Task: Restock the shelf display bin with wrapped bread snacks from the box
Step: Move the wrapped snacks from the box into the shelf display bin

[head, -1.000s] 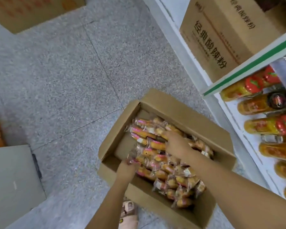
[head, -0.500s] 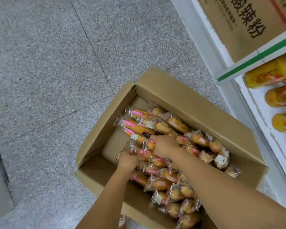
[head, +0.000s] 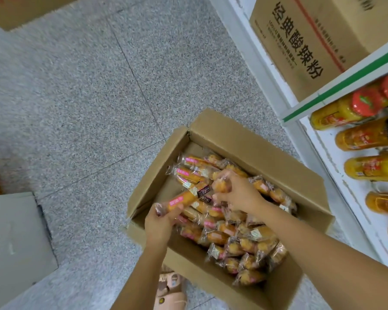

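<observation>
Lifted since before, 1 bread snack (head: 184,199) slants lower-left to upper-right; both hands, left (head: 160,222) and right (head: 238,193), pinch its ends.

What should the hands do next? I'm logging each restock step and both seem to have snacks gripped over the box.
Probably lift both hands up out of the box toward the shelf. The left hand grips one end of a long wrapped snack already raised above the pile, and the right hand is closed on a snack beside it. The display bin is not in view.
</observation>
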